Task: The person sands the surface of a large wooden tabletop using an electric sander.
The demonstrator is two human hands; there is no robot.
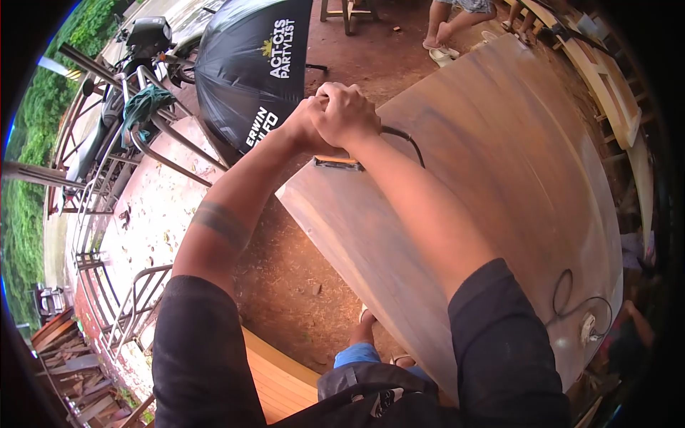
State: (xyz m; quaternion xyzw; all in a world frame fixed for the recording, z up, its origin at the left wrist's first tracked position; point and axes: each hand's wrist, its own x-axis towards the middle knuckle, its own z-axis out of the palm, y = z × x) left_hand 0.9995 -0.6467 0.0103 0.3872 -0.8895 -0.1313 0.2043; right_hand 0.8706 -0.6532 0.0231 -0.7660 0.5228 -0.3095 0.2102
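Gripping a corded tool (339,164) on the board (492,157), left hand (302,128) and right hand (349,118) overlap, fingers curled closed; umbrella (246,68) beside board.

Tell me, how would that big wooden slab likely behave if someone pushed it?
The wooden slab is broad and solid-looking, so it is probably stiff and heavy to shift. Lying flat, it seems unlikely to roll. Its smooth-looking, faintly shiny face might feel slippery.

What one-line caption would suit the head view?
Both hands together over what looks like a corded sander at the edge of a large wooden slab, a black umbrella beyond.
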